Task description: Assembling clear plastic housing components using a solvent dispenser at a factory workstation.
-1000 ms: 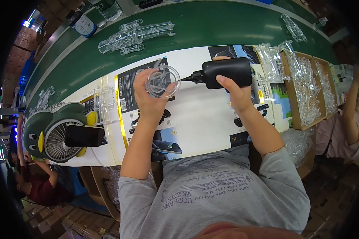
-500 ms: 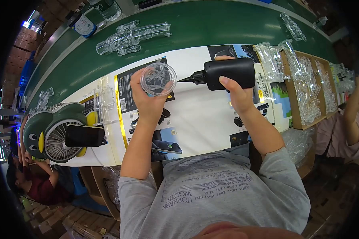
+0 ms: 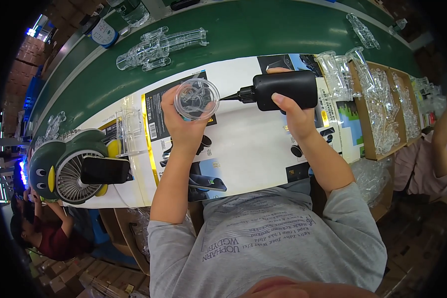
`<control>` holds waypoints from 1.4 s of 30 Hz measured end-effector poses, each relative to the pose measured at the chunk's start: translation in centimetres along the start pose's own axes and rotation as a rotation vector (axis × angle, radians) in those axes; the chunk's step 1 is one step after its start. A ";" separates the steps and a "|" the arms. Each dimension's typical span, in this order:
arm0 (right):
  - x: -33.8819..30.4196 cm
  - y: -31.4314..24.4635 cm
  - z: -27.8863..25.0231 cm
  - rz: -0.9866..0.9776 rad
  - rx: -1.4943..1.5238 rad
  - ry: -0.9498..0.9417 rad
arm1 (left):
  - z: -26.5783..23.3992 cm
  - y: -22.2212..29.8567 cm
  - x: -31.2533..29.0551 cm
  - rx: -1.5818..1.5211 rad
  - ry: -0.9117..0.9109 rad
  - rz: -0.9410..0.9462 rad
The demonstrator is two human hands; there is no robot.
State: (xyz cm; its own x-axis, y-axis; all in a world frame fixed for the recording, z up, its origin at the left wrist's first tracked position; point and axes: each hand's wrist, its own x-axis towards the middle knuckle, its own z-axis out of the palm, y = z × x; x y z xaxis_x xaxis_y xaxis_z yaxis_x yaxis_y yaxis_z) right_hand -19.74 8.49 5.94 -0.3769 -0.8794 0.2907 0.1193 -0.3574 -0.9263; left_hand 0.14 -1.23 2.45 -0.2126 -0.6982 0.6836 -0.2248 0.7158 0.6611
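Note:
My left hand (image 3: 186,131) is closed around a clear round plastic cup-shaped part (image 3: 197,98), its circular rim facing up and other clear shapes showing inside. My right hand (image 3: 299,119) grips a black squeeze bottle (image 3: 287,89) lying sideways, thumb on the near side and some fingers hidden behind it. The bottle's thin black nozzle (image 3: 232,97) points left, and its tip meets the right edge of the clear part. Whether any liquid comes out is too small to tell. Both hands are above the printed white sheet (image 3: 253,154) covering the worktop.
On the left, a green penguin-shaped fan (image 3: 44,171) has a phone (image 3: 104,170) before it. A cardboard tray (image 3: 368,144) of clear parts stands right, beside upright clear tubes (image 3: 329,74). Beyond, a green belt (image 3: 263,30) carries a clear plastic assembly (image 3: 159,48). Co-workers sit at both sides.
The clear assembly on the green belt has shifted slightly left. The co-worker at the left has moved a little. My hands, the clear part and the bottle stay almost still.

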 end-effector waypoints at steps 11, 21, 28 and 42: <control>-0.1 -0.3 0.0 0.088 -0.041 0.004 | -0.3 -0.1 0.3 0.037 -0.006 0.027; 0.1 -0.1 -0.2 0.022 -0.009 0.004 | -0.5 0.8 0.9 0.147 -0.018 0.073; 0.3 -0.1 -0.2 0.000 0.002 0.021 | -0.5 0.7 0.9 0.137 -0.031 0.076; 0.3 -0.3 -0.2 0.033 -0.026 0.056 | -0.3 0.0 0.3 0.009 -0.081 0.009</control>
State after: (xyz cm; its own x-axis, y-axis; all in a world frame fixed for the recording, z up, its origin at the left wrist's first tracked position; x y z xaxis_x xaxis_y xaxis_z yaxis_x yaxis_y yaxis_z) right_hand -20.11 8.43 6.25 -0.4244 -0.8714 0.2463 0.1086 -0.3190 -0.9415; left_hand 0.41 -1.43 2.70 -0.2907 -0.6905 0.6623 -0.2314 0.7224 0.6516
